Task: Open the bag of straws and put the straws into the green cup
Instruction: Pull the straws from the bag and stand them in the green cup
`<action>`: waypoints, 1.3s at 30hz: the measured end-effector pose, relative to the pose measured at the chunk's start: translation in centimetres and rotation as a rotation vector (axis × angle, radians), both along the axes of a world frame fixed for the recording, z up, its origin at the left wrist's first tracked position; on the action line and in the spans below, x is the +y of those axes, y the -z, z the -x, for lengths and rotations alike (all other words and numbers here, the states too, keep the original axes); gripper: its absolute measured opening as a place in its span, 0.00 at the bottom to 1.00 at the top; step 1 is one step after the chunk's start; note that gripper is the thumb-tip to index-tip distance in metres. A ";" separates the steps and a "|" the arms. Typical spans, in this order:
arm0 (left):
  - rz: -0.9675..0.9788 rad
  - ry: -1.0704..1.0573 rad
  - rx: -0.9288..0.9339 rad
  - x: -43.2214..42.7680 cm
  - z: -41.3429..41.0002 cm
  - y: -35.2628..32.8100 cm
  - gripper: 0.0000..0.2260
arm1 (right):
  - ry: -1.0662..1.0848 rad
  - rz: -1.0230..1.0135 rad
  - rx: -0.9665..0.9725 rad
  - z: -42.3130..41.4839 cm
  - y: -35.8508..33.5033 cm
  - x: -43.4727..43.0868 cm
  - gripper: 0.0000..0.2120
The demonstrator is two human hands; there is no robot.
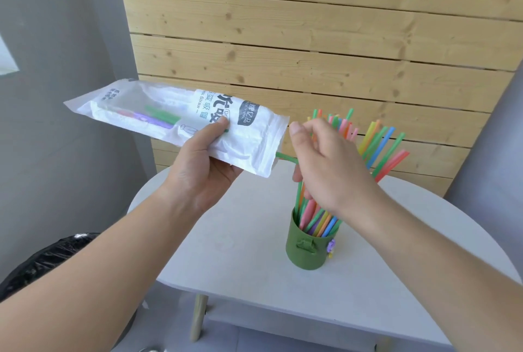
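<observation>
Honestly, the straw bag (158,114) is gripped by the left hand (198,165) at 10 o'clock; a green straw (285,157) at its mouth seems pinched by the right hand (325,165); the crowded green cup (308,247) at 5 o'clock could be tipped if fanned straws (376,148) get knocked; white oval table (226,238), pine-plank wall (311,40), black-lined bin (42,261) at 8 o'clock.

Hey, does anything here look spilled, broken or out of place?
Nothing stands out. The green cup stands upright on the table with its straws fanned out, none spilled. The bag in the left hand is just crumpled, one green straw sticking from its open end into the right hand.
</observation>
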State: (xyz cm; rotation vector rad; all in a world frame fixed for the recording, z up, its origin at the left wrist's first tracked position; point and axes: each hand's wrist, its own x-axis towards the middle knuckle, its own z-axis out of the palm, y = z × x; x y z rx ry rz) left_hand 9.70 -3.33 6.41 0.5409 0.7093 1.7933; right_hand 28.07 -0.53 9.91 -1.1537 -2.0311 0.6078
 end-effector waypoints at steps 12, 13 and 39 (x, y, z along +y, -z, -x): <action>-0.119 -0.046 0.509 -0.7 0.3 -1.7 0.11 | -0.071 1.141 0.759 2.5 2.8 -0.4 0.22; -0.128 -0.045 0.534 -0.8 0.3 -1.7 0.09 | -0.071 1.153 0.781 2.6 3.1 -0.4 0.20; 0.076 -0.006 -0.027 0.3 0.9 -0.1 0.08 | -0.046 0.372 0.637 1.0 2.0 0.5 0.13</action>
